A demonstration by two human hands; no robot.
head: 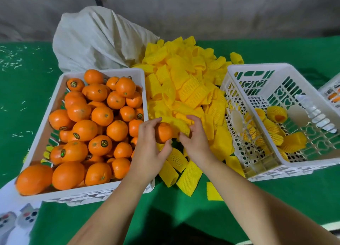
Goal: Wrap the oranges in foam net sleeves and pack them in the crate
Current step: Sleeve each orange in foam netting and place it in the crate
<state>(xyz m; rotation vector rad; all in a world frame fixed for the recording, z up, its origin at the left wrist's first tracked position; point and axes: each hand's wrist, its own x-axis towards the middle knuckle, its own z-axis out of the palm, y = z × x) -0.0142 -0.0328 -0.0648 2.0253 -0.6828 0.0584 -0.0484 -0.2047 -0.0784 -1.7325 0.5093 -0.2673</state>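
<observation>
Fingers (147, 127) of my left hand (150, 152) are curled round one orange (162, 132), with the thumb under its near side and the fingertips over its far side; the grip is narrow and closed on the fruit. Fingers (193, 122) of my right hand (196, 143) are bent and pinch the edge of a yellow foam net sleeve (179, 126), which lies against the right side of that orange. I cannot tell how far the sleeve covers the fruit, because the fingers hide that edge.

Left of the left fingers stands a white crate of loose oranges (86, 127), filled nearly to its rim; several fruits carry small round stickers. Directly beyond and below both hands lies a loose pile of yellow sleeves (185, 82) spread over the green bench (24, 90). More sleeves lie beneath my wrists, just beside the near corner of the full crate.

Right of the right fingers stands a second white packing crate (239, 73) with perforated walls. It holds a few wrapped oranges (276, 114) along its floor, and a white strip-like item (315, 114) rests across them; I cannot identify it. A third white crate (331, 92) shows partly at the far right edge. Beyond the sleeve pile, a pale cloth sack (95, 40) sits slumped on the bench.
</observation>
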